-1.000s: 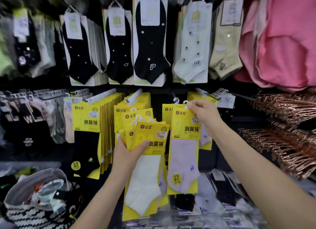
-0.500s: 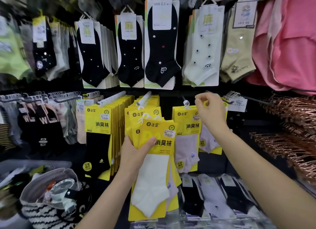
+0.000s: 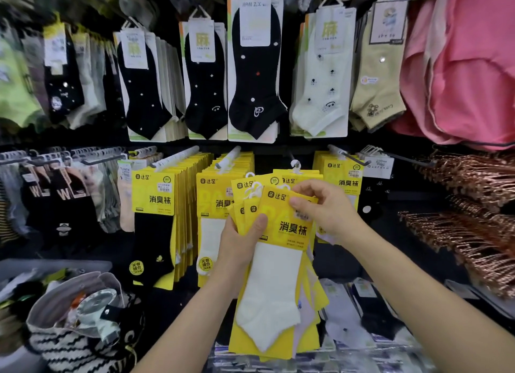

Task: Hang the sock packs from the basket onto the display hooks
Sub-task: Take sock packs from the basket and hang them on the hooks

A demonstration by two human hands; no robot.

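Yellow card sock packs [image 3: 274, 275], fanned, sit gripped in the left hand [image 3: 239, 241]; the right hand [image 3: 324, 208] pinches what seems the front pack's top corner.

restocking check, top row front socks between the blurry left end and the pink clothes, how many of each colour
black socks: 3
white sock: 1
beige sock: 1
total: 5
dark sock at far left is blurred, not counted

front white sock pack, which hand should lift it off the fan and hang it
Right. The right hand already pinches the top edge of the front white sock pack, near its hanger loop. The left hand is busy gripping the fanned packs.
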